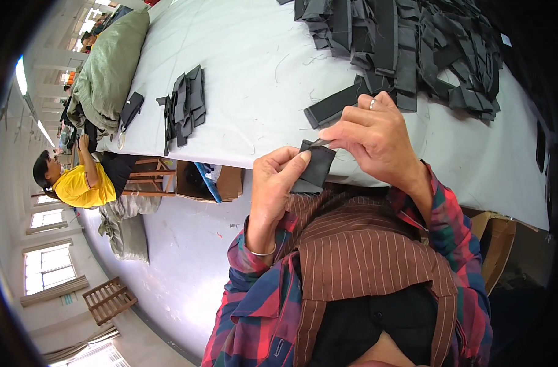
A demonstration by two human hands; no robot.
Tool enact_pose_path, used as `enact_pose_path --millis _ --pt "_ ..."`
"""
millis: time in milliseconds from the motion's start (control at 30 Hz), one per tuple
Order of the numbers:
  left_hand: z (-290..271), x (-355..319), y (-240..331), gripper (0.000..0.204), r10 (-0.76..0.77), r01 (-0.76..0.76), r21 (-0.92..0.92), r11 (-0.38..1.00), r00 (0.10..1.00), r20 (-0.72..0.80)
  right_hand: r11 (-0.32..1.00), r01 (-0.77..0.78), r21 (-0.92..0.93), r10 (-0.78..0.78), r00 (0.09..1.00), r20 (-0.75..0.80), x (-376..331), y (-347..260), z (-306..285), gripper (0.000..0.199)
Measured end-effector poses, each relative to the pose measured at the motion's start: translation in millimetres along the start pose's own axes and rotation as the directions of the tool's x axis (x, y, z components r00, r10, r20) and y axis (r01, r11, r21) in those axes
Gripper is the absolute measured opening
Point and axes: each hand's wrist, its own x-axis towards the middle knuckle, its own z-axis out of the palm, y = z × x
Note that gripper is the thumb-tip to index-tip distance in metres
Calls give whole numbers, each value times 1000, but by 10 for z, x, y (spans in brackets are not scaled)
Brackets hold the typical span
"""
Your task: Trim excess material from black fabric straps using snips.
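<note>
My left hand (277,177) grips a small folded dark grey fabric piece (317,168), thumb on top near its upper corner. Above that corner my right hand (373,137) is closed in a pinch on a thin pointed tool (319,143), mostly hidden by the fingers; its exact kind is unclear. The tool's tip meets the fabric's edge. Just beyond my right hand, a single dark strip (335,105) lies on the white table, by the large heap of dark fabric strips (407,49). A smaller stack of similar pieces (187,104) lies to the left.
The white-covered table (242,67) stretches ahead, with loose threads on it. A black pouch-like item (131,110) and a big green-grey sack (114,58) are at the far left. A person in yellow (83,183) works there. Cardboard boxes (230,185) stand below the table.
</note>
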Motion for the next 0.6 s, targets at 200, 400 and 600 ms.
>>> enact_pose_path --millis 200,400,600 --pt "-3 3 11 15 0 -4 -78 997 998 -59 989 -147 1 147 988 -42 -80 23 -70 16" --pt "25 6 40 16 -9 8 -34 999 999 -35 999 -40 -28 40 999 -22 -28 -50 -46 22" --pt "31 0 47 16 -16 16 1 1000 1000 -10 995 1 -98 0 1000 12 -4 -41 -23 12"
